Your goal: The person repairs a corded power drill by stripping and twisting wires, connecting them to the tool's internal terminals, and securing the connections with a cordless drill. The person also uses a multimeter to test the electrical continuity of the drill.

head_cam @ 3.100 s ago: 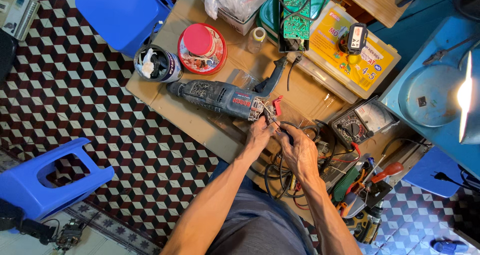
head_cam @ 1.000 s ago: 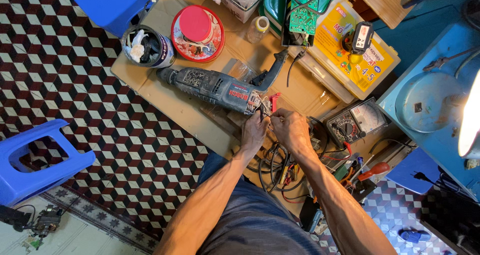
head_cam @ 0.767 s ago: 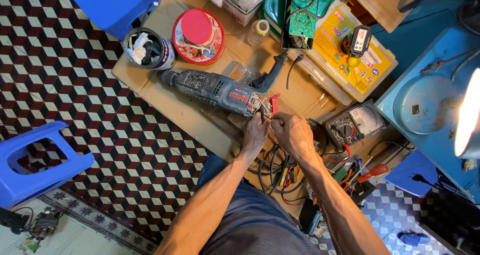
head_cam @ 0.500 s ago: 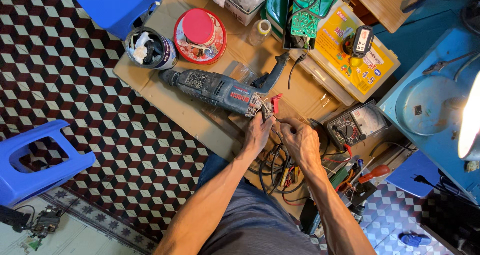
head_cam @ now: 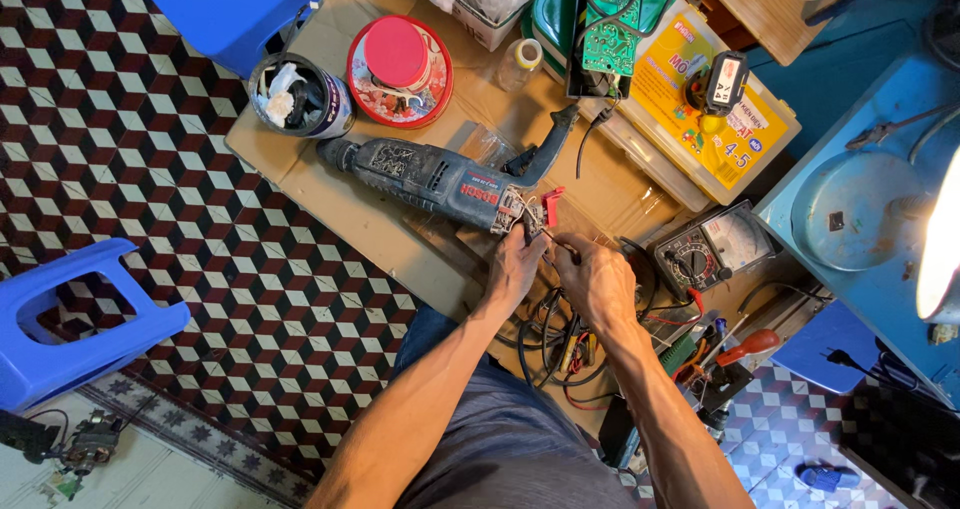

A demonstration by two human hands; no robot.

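Centre of the frame: blue rotary hammer drill lying on its side on the cardboard-covered low table, nose toward the upper left, handle end opened with wiring and a small red part exposed. Left hand pressed against that open end, fingers pinching at the wires; exactly what sits between the fingertips too small to tell. Right hand just beside it, lower right of the opening, closed narrowly around a thin probe or tool pointing into the same spot. Likely trouble from here: a slip of the thin tool among the bare conductors, bridging two contacts or nicking insulation, caused by both hands crowding one small opening; a tug on the loose wires pulling a joint free; the drill rolling on the soft cardboard, since nothing clamps it. Tangle of black and red leads below the hands, near the analogue multimeter at right, ready to snag a wrist. Against the frame half a second earlier: drill, round red lidded tin and cup of scraps at upper centre in the same places; hands at the same opening, right hand drawn slightly lower and away from the red part.
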